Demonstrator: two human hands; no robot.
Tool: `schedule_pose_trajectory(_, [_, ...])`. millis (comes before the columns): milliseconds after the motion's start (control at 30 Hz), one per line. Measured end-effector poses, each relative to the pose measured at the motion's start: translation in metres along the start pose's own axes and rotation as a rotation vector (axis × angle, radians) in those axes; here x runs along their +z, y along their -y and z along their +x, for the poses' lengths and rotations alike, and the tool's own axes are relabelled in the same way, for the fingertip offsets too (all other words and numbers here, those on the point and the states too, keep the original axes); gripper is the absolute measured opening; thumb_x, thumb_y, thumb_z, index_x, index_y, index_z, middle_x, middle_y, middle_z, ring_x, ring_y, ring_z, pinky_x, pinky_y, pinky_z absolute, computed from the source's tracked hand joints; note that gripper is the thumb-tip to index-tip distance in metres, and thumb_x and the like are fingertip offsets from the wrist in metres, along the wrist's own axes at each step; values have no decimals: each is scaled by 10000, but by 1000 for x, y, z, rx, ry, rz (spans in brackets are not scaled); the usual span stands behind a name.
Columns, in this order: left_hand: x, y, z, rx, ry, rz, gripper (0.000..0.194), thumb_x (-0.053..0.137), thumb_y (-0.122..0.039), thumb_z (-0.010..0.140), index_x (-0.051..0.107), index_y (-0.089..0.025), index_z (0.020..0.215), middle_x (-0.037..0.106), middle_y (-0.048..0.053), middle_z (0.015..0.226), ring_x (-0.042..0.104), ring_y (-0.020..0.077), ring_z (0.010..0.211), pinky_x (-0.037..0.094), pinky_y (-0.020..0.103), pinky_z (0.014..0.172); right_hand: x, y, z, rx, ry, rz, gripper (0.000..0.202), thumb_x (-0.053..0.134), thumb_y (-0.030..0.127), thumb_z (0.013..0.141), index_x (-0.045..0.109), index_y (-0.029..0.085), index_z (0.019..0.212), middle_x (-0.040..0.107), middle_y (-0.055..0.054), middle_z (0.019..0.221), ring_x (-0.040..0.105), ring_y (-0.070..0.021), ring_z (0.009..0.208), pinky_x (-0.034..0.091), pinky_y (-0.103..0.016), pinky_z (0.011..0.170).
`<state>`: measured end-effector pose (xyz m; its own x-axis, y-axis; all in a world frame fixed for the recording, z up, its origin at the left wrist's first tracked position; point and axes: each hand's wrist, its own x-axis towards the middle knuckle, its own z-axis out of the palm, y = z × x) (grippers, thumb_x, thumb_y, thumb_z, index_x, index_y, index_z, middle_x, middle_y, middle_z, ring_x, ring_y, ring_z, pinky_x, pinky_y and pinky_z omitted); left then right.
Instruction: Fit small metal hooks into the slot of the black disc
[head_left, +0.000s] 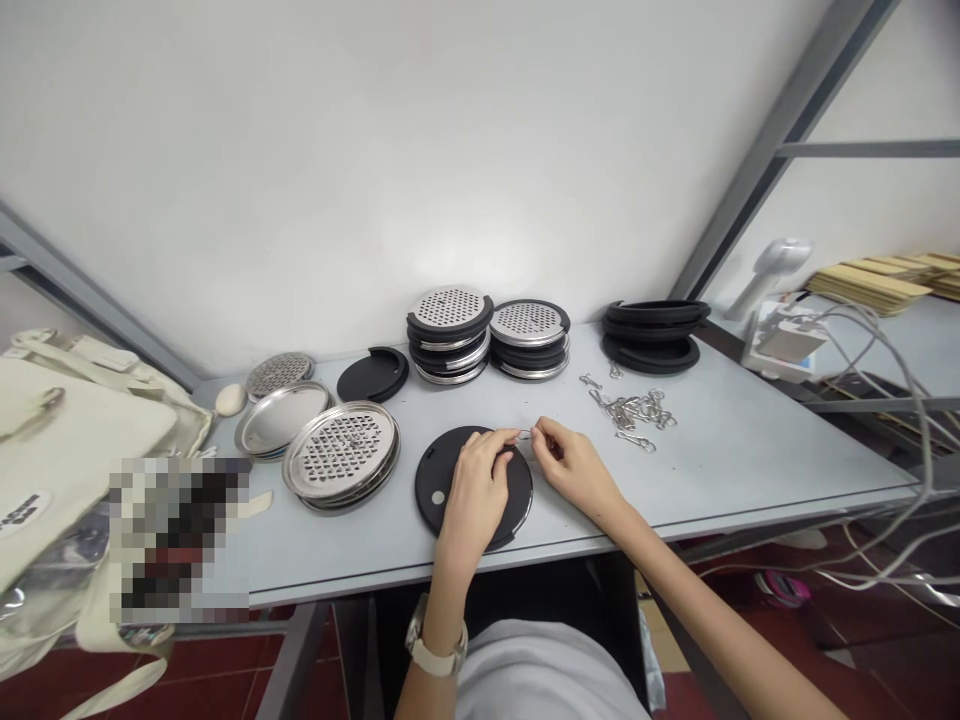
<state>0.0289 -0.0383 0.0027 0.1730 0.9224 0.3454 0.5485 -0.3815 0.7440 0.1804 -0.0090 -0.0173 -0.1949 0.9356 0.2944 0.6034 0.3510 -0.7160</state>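
Apparently for control, the left hand [477, 482], over a black disc [437, 470] at lower center, and right hand [571, 464] pinch a wire [525, 435] between them.

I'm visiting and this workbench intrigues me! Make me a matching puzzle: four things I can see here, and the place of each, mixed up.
Things:
1. Wristwatch
2. Nearest black disc
3. Loose metal clips
4. Cream bag

Places:
A. Scattered in a loose group on the table
B. At the far left of the picture
C. Partly covered by the left hand
D. Around the left wrist

Right pairs: 1-D, 2-C, 3-A, 4-B
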Motion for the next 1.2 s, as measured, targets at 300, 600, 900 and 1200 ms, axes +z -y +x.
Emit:
schedule_pose_trajectory(300, [0,3,-1,-46,-13,-76,352,427,-56,878,568,-238,1145,584,41,1159,597,160,991,494,329,913,1,0,0,-78,90,-19,239,329,287,951,397,220,733,470,36,601,458,-127,541,330,-235,545])
schedule_pose_trajectory(600, [0,5,0,7,-9,-8,344,424,-61,880,584,-234,1131,611,43,1139,562,188,1075,450,396,981,3,-1,1,-186,155,-159,244,319,245,960,500,206,801,578,-6,679,519,-156,625,366,-260,633])
schedule_pose_trajectory(900, [1,4,0,-9,3,-9,372,414,-56,881,571,-245,1160,606,39,1166,558,190,1098,448,401,980,3,-1,1,-174,147,-164,237,341,227,940,487,209,753,560,-1,644,503,-156,605,353,-257,615])
schedule_pose_trajectory(1200, [1,4,1,-18,-10,-29,367,434,-47,872,579,-242,1147,610,35,1151,582,185,1056,465,381,965,4,0,0,-99,105,-116,253,355,280,933,436,215,702,503,21,588,464,-138,559,328,-235,552])
